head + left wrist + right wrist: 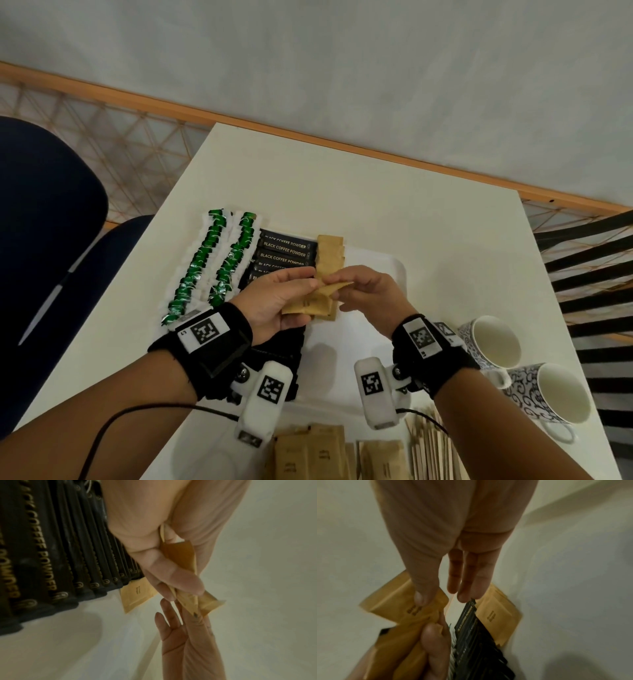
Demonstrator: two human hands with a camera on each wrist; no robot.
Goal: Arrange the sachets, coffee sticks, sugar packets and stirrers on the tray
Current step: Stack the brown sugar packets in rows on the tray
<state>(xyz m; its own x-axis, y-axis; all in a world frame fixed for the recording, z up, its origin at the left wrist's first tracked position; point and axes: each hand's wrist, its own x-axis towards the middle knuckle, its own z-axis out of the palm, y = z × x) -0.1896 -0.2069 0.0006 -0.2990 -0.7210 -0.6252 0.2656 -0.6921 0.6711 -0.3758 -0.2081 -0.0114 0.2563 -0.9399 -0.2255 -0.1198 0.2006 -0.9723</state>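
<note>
My left hand (294, 291) grips a small bunch of brown sugar packets (308, 305) above the white tray (376, 270). My right hand (337, 291) pinches the top packet (343, 284) of that bunch between thumb and forefinger, its other fingers straight. In the right wrist view the thumb (419, 597) lies on the packet (399, 601). On the tray lie two rows of green sachets (205, 260), a row of black coffee sticks (284, 251) and a column of sugar packets (329, 251). The left wrist view shows the held packets (180, 555) beside the coffee sticks (51, 561).
Loose sugar packets (308, 452) and wooden stirrers (428, 445) lie at the table's near edge. Two patterned mugs (493, 339) (555, 394) stand at the right. A dark blue chair (44, 212) is at the left. The tray's right half is bare.
</note>
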